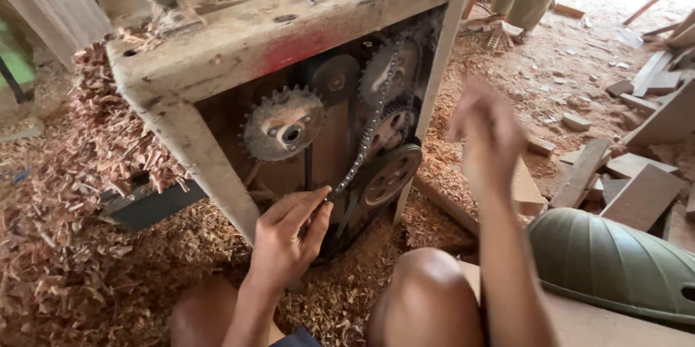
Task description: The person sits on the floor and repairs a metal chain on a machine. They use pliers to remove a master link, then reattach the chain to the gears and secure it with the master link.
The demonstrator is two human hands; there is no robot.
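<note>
Woodworking machine (pixel 217 57), side open, standing in deep wood shavings (pixel 65 246) so its drive parts face the crouching person. Inside: toothed sprockets (pixel 282 124), a belt pulley (pixel 391 173), and a roller chain (pixel 369 130) hanging slack from the upper sprocket. Left hand (pixel 286 235): fingers pinched on the chain's lower end, apparently keeping it taut. Right hand (pixel 489 133): raised, blurred; finger spread cannot be told.
</note>
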